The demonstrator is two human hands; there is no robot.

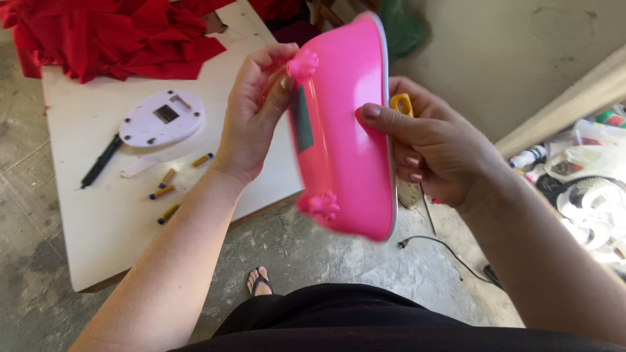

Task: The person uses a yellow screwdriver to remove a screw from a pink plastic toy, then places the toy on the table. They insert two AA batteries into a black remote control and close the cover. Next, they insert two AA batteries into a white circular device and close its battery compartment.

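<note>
A person holds a pink oval plastic device (349, 130) on edge above a concrete floor (313, 261), gripped from both sides. The left hand (257, 107) curls closed around its near edge, thumb pressed by a small pink foot. The right hand (433, 153) clasps the far rim, thumb flat on the pink back, its other fingers folded around a yellow-handled tool (402, 103). On the white table (91, 215) behind lie a white oval device (162, 117), a black pen (100, 161), several small batteries (168, 189) and red cloth (111, 32).
</note>
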